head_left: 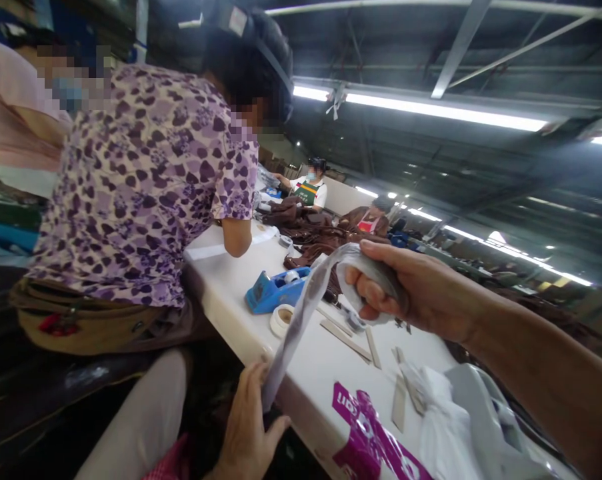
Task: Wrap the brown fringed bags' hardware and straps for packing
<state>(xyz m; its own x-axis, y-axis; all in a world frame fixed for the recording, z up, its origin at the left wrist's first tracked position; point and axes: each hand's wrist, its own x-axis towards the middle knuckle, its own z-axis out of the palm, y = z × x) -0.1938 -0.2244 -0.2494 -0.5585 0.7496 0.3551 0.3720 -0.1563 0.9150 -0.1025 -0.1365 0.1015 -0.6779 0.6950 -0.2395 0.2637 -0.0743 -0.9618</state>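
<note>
My right hand (398, 283) is closed around a roll of greyish-white tape (353, 270), its fingers through the core and the thumb on the outer edge. A strip of tape (301, 317) runs slanting down from the roll, over the table's near edge, to my left hand (248, 423). The strip's lower end lies against the left fingers, while the thumb sits apart from it; exactly how it is gripped is partly hidden. Behind the strip are a blue tape dispenser (271, 291) and a cream tape roll (281, 320).
The white table (241, 327) also bears flat grey strips (345, 340), a purple printed plastic wrapper (371, 433), white bundled material (445, 420) and brown garments (315, 243). A co-worker in a patterned shirt (151, 180) sits close at left. Other people work farther back.
</note>
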